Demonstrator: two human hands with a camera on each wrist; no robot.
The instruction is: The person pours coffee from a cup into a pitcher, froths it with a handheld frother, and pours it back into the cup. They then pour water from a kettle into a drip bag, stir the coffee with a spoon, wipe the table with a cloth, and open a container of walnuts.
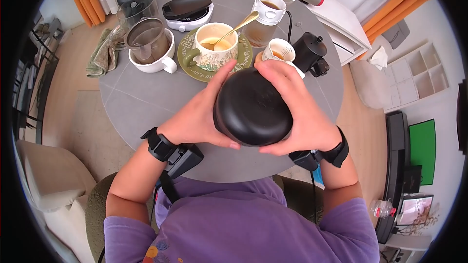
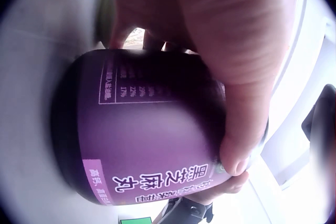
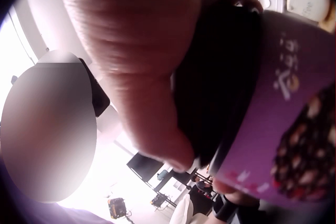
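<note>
Holding a purple jar (image 1: 253, 107) above the surface's near edge: left hand (image 1: 197, 119) curled round its body, right hand (image 1: 297, 112) on the black lid. Left wrist: fingers (image 2: 236, 77) wrap the label. Right wrist: fingers (image 3: 142, 71) clamp the lid (image 3: 220, 77). Judged step: unscrewing; next calls for counter-twist.

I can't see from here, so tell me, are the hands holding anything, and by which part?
Both grip one purple jar: the left hand around its labelled body, the right hand around its black lid.
</note>
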